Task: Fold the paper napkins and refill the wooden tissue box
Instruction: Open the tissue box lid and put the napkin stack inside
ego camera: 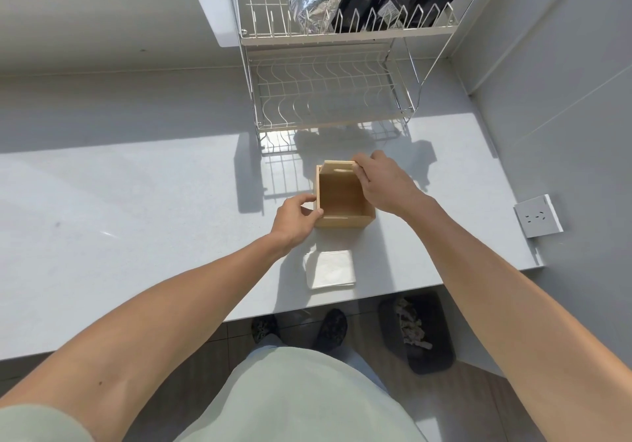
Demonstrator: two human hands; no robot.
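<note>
Nearest the lens, both bare forearms run up from the lower corners of the frame and meet at mid-picture over the pale table (pixel 136 222), which fills the middle band. At the upper centre stands a two-tier wire dish rack (pixel 328 92) carrying foil and dark bags on its top shelf. Below the table edge, lower right, sits a dark waste bin (pixel 419 332).

At centre is the wooden tissue box (pixel 342 200), upright on the table with its inside showing and apparently empty. Its sliding lid (pixel 338 168) is drawn most of the way toward the far end. Just below the box in the frame lies a flat stack of folded napkins (pixel 330 269), apart from it.

The right hand (pixel 383 185) reaches over the box's right side, fingers pinched on the lid's far right corner. The left hand (pixel 295 217) curls against the box's near-left corner, thumb on the rim, bracing it.

Judging by this, the opening step is in hand; next the lid should come clear, then the napkins go in squarely.
</note>
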